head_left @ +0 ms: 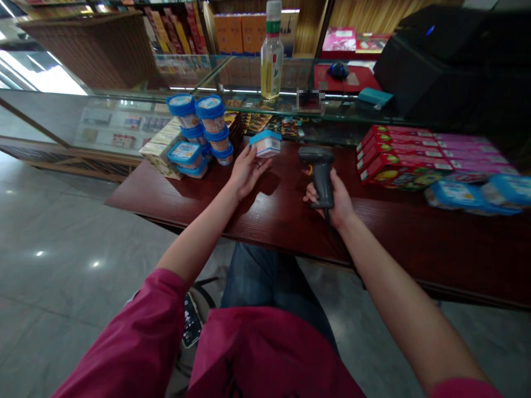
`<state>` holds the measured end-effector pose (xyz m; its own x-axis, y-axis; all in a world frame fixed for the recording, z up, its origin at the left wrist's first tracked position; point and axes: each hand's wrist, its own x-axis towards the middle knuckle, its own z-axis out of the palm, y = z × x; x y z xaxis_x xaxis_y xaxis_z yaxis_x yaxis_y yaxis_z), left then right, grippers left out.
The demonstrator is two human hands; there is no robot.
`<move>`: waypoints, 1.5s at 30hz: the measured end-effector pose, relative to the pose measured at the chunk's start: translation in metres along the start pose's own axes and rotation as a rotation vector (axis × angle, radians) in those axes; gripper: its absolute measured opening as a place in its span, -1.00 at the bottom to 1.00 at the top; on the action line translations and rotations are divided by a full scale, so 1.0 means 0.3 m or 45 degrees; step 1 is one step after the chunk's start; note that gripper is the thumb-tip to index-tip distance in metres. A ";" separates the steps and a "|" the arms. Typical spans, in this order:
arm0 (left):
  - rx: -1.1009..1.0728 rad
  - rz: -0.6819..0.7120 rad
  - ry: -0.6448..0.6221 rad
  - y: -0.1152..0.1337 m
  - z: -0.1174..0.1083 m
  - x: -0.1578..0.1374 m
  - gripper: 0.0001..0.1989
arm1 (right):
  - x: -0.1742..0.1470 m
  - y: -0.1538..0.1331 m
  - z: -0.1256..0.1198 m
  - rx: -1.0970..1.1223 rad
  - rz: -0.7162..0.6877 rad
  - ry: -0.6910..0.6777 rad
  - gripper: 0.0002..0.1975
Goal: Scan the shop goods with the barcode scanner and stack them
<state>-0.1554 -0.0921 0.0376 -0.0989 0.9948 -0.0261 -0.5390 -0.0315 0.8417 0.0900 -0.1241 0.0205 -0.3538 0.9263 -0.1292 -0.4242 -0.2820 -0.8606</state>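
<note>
My left hand (250, 168) grips a small plastic tub with a blue lid (266, 145), tilted so a barcode label on its side shows. It is held above the dark red wooden counter (265, 221). To its right, my right hand (338, 199) is wrapped round the handle of a grey barcode scanner (321, 174), its head up and its cable hanging below. A gap separates scanner and tub. Left of my left hand stand stacked round tubs with blue lids (211, 119) and rectangular blue-lidded tubs (186, 156).
Red and pink boxes (402, 160) lie stacked at the right, with more blue-lidded tubs (456, 192) before them. Pale boxes (161, 146) sit at the left. A bottle of yellow liquid (272, 61) stands on the glass case behind. A black machine (435, 72) fills the back right.
</note>
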 end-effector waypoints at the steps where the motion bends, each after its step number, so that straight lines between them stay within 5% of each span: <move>1: -0.064 -0.045 -0.005 -0.011 0.017 0.015 -0.76 | 0.000 -0.002 0.000 0.010 -0.012 0.017 -0.44; 13: -0.170 -0.258 -0.070 -0.109 0.044 0.064 -0.46 | -0.017 -0.011 0.012 -0.010 -0.005 0.034 -0.51; 22: -0.207 -0.235 -0.004 -0.123 0.053 0.092 -0.48 | -0.014 0.006 0.013 -0.055 -0.048 -0.038 -0.45; 28: -0.066 -0.157 -0.048 -0.130 0.022 0.089 -0.68 | -0.013 0.012 -0.001 -0.019 -0.070 -0.013 -0.43; 32: 0.241 0.058 -0.062 -0.161 0.006 0.093 -0.68 | -0.019 0.008 -0.034 -0.016 -0.168 0.078 -0.44; 39: 1.280 0.628 -0.079 -0.218 0.016 0.086 -0.55 | -0.100 -0.027 -0.146 -0.082 -0.340 0.202 -0.44; 42: 1.494 0.713 -0.250 -0.215 0.012 0.060 -0.40 | -0.167 -0.054 -0.193 -0.108 -0.366 0.242 -0.43; 45: 1.688 0.747 -0.601 -0.190 0.001 0.024 -0.29 | -0.245 -0.083 -0.238 -0.146 -0.384 0.278 -0.42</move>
<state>-0.1251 -0.0832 -0.0104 0.3810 0.8205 0.4262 0.6205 -0.5687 0.5399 0.1862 -0.1673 0.0163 -0.0365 0.9982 0.0471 -0.3818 0.0296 -0.9238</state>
